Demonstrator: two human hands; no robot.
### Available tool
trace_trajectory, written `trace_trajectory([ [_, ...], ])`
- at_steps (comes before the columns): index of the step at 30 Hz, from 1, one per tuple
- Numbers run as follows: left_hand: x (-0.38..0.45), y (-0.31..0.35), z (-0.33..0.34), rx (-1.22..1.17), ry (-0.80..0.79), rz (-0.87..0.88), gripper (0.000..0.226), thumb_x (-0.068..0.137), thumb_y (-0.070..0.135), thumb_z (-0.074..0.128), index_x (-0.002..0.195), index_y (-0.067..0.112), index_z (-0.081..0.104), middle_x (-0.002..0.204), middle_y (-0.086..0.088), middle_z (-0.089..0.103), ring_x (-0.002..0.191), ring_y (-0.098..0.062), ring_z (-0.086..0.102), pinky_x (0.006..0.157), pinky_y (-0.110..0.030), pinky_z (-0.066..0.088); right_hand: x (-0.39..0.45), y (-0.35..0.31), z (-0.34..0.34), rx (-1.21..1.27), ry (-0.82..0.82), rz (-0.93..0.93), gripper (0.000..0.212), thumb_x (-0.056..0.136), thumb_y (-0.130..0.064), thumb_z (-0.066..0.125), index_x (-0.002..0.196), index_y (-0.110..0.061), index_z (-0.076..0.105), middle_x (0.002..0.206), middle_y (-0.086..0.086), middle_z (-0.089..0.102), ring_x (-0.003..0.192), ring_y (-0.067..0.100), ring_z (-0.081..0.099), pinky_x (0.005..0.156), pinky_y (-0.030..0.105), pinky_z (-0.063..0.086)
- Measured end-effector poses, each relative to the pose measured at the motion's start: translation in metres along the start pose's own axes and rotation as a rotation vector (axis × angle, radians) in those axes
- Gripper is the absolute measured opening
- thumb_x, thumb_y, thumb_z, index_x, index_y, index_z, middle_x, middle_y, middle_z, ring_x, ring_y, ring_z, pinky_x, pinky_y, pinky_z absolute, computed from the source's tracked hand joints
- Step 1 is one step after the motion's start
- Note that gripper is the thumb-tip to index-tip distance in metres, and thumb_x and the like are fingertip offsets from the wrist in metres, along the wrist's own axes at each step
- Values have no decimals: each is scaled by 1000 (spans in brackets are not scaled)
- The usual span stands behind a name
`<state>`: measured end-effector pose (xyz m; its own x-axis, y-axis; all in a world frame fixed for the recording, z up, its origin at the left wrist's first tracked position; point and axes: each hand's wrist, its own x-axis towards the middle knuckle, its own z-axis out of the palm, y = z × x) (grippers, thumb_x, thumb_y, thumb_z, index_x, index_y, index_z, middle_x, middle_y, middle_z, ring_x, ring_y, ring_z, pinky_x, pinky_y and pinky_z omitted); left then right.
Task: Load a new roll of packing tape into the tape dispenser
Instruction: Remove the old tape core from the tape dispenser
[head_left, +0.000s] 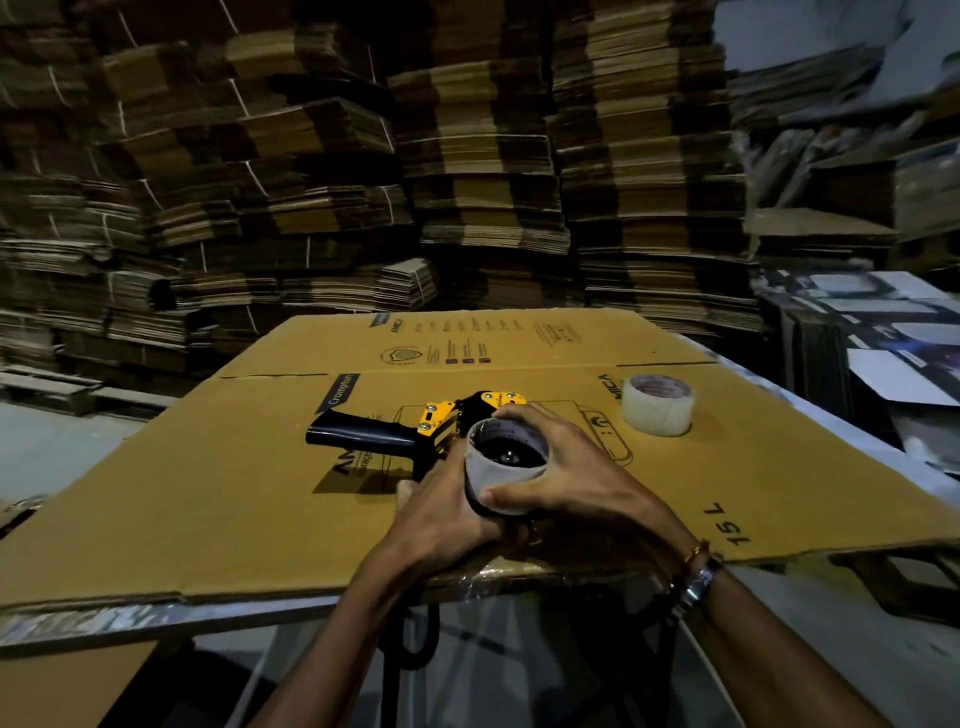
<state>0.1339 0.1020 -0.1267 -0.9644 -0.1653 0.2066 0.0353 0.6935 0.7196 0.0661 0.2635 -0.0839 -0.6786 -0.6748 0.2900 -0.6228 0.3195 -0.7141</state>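
Both grips hold the tape dispenser (441, 441) and its core (501, 470) near the cardboard sheet's (208, 493) front edge — spare roll (658, 404) apart.

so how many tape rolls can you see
2: one tape roll stands alone on the flattened cardboard box at right; one near-empty roll sits on the tape dispenser, held by both hands.

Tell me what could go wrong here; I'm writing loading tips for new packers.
1. The right hand grips the core on the dispenser near the table's front edge; a hard pull could drag it off.
2. The left hand holds only the dispenser's near end, so it may twist.
3. The new roll stands loose on the cardboard; a bump could knock it off.
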Motion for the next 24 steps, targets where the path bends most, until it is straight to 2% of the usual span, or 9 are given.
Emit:
trace_trajectory([
  [7, -2, 1, -1, -4, -17, 14, 93, 51, 64, 73, 134, 47, 34, 125, 21, 57, 118, -11, 49, 88, -39, 24, -3, 5, 5, 113, 62, -4, 60, 69, -25, 88, 121, -34, 59, 122, -10, 62, 114, 3, 62, 104, 34, 50],
  [12, -2, 2, -3, -37, -21, 21, 93, 58, 55, 86, 135, 49, 34, 127, 27, 54, 115, -3, 45, 84, -36, 21, -1, 9, 8, 98, 58, -19, 65, 67, -30, 89, 123, -36, 57, 122, -13, 62, 116, 6, 62, 104, 40, 50],
  [16, -1, 1, 0, -16, 4, 20, 96, 50, 63, 81, 133, 55, 33, 127, 27, 55, 121, -7, 48, 89, -41, 27, 1, 2, 6, -66, 52, -102, 65, 65, -35, 87, 122, -36, 55, 117, -15, 56, 113, 7, 59, 98, 39, 52],
  [20, -3, 0, 0, -17, 34, 43, 97, 52, 61, 83, 134, 57, 32, 129, 29, 55, 124, -5, 47, 95, -43, 30, -1, 2, 9, -203, 92, -161, 78, 64, -47, 82, 133, -33, 49, 120, -17, 53, 112, 8, 58, 94, 41, 52],
  [24, -2, -2, 0, -29, 17, 53, 99, 50, 64, 82, 136, 56, 33, 128, 29, 57, 125, -6, 50, 103, -52, 33, -5, 8, 17, -187, 180, -167, 81, 61, -50, 80, 134, -31, 50, 119, -15, 52, 110, 8, 57, 93, 41, 51],
])
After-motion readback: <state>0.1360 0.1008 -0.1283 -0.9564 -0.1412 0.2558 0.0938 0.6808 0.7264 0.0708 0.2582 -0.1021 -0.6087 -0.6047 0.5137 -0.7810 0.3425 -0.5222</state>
